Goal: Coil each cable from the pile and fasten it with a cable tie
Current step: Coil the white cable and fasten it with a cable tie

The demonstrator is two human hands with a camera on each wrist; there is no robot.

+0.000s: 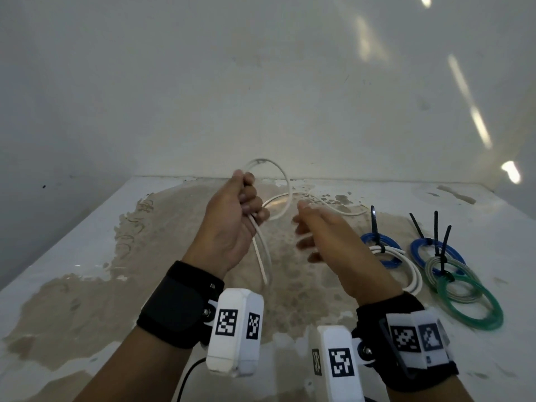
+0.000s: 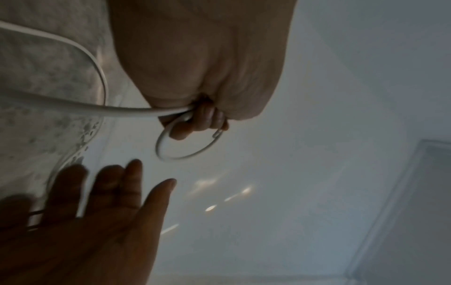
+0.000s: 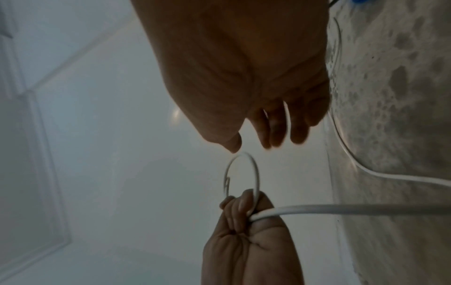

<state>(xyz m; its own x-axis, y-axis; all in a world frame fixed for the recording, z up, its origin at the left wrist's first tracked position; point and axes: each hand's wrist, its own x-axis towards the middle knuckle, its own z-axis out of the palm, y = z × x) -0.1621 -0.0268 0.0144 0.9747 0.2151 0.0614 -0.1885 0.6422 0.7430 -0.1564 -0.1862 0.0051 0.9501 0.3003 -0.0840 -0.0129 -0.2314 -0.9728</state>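
Observation:
My left hand [image 1: 243,198] is raised above the table and grips a white cable [image 1: 288,187] in its fist. One loop of it stands up above the fingers, and a doubled length hangs below the palm. The left wrist view shows the cable [image 2: 122,112] entering the left hand [image 2: 195,77], and the right wrist view shows the same fist [image 3: 244,241] with the loop on top. My right hand [image 1: 307,227] is beside it, blurred, with its fingers straight and spread. The cable's free run passes by its fingertips and trails onto the table.
Several coiled, tied cables lie at the right: a blue and white pair [image 1: 380,250], another blue coil [image 1: 435,250], a grey one [image 1: 452,277] and a green one [image 1: 470,306], with black tie tails sticking up. The worn white table [image 1: 72,256] meets a wall behind.

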